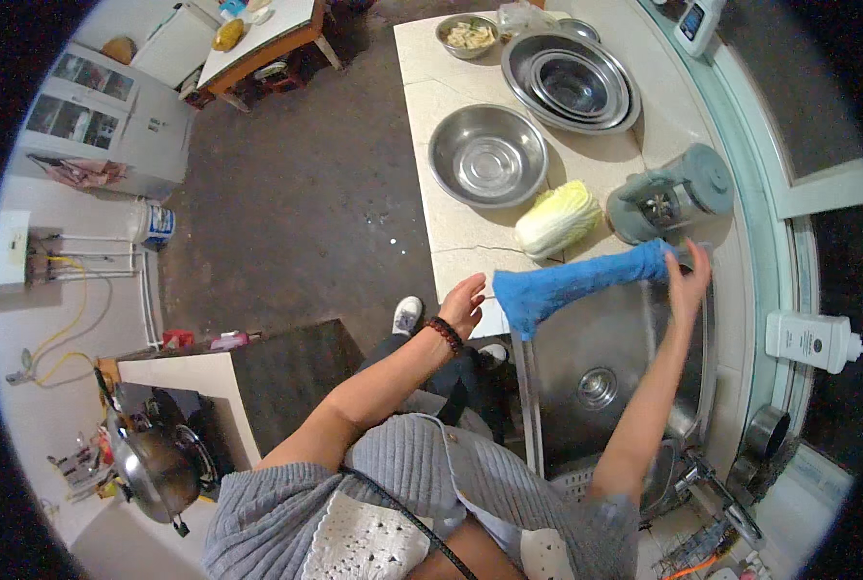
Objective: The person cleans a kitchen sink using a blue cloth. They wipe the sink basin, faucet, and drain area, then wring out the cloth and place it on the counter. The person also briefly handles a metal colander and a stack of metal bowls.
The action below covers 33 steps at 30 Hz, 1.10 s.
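A blue cloth [583, 282], bunched lengthwise, stretches along the far side of the stainless-steel sink [583, 435]. Its left end flares out at the sink's front corner. My right hand [687, 283] touches the cloth's right end with fingers curved; whether they pinch it is not clear. Just left of the flared end, my left hand [463, 304] is apart from the cloth, its fingers spread and nothing in them. Beyond the cloth, a Chinese cabbage [559, 219] lies on its side on the tiled counter [453, 254], next to a blender [667, 196].
A steel basin [488, 155] sits near the counter's front edge, with nested steel bowls [569, 81] behind. Farther off is a bowl of food [467, 36]. A white pump bottle [814, 341] lies on the window ledge. The tap [718, 493] is at the sink's near right; a wok [152, 471] stands left.
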{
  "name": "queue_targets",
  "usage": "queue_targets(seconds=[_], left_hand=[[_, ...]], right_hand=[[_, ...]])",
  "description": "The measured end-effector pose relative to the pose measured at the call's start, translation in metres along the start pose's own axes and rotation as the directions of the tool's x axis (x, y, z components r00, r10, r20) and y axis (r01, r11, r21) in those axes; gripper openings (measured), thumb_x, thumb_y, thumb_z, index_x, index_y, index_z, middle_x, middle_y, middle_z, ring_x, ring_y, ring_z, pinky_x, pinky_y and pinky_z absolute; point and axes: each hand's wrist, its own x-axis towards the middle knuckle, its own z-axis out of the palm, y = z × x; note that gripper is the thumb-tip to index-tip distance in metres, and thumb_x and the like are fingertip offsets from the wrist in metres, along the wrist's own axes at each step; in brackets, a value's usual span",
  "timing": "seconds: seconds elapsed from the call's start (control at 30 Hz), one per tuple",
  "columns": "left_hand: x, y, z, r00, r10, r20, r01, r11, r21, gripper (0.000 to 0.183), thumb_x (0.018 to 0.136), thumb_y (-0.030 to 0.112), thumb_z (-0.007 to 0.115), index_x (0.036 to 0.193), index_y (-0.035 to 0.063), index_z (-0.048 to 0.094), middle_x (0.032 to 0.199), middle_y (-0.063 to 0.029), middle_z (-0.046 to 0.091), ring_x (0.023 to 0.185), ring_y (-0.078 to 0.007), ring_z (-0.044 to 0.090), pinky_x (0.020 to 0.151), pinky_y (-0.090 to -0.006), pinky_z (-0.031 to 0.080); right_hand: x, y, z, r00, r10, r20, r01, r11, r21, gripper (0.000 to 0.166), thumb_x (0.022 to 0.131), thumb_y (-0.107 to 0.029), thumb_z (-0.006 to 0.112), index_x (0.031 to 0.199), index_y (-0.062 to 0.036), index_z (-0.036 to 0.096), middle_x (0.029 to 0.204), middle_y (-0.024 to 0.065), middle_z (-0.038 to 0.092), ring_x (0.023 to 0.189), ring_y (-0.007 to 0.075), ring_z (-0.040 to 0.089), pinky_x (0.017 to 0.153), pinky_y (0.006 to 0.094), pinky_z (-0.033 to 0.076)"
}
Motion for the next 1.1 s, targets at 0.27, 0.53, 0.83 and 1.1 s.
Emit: queue_targets(seconds=[0.27, 0.53, 0.83, 1.1], left_hand=[[0.030, 0.101, -0.102, 0.976, -0.210, 0.054, 0.214, 0.975, -0.066, 0.014, 0.083, 0.023, 0.057, 0.071, 0.0188, 0.053, 0.052, 0.0116, 0.048, 0.051, -0.0016, 0.048, 0.046, -0.0175, 0.033], [0.064, 0.261, -0.206, 0.997, -0.058, -0.043, 0.053, 0.994, -0.096, 0.009, 0.081, 0.020, 0.059, 0.088, 0.0168, 0.054, 0.059, 0.0107, 0.049, 0.054, -0.0020, 0.046, 0.047, -0.0186, 0.031], [0.080, 0.325, -0.262, 0.990, -0.043, -0.132, 0.016, 0.980, -0.197, 0.006, 0.081, 0.019, 0.057, 0.087, 0.0190, 0.056, 0.062, 0.0102, 0.051, 0.055, -0.0034, 0.049, 0.047, -0.0206, 0.033], [0.107, 0.378, -0.270, 0.987, 0.054, -0.149, -0.095, 0.955, -0.281, 0.015, 0.081, 0.018, 0.056, 0.096, 0.0173, 0.054, 0.064, 0.0093, 0.053, 0.056, -0.0034, 0.050, 0.046, -0.0188, 0.036]], right_hand=[[-0.146, -0.062, -0.082, 0.987, 0.078, 0.143, -0.109, 0.969, 0.224, 0.040, 0.081, -0.023, 0.054, 0.115, -0.0022, 0.051, 0.130, 0.0096, 0.039, 0.119, 0.0244, 0.037, 0.098, 0.0381, 0.029], [-0.145, -0.226, 0.099, 0.833, 0.451, 0.322, -0.549, 0.750, 0.370, 0.039, 0.082, -0.024, 0.055, 0.112, 0.0011, 0.052, 0.106, 0.0103, 0.058, 0.095, 0.0193, 0.055, 0.085, 0.0308, 0.041], [-0.123, -0.175, 0.320, 0.431, 0.447, 0.784, -0.867, -0.036, 0.497, 0.068, 0.078, -0.052, 0.054, 0.125, -0.0057, 0.037, 0.124, 0.0139, 0.044, 0.104, 0.0233, 0.051, 0.085, 0.0394, 0.040], [-0.098, -0.158, 0.373, 0.352, 0.592, 0.726, -0.723, -0.320, 0.612, 0.044, 0.077, -0.036, 0.061, 0.108, -0.0080, 0.045, 0.101, 0.0088, 0.054, 0.090, 0.0212, 0.053, 0.074, 0.0316, 0.044]])
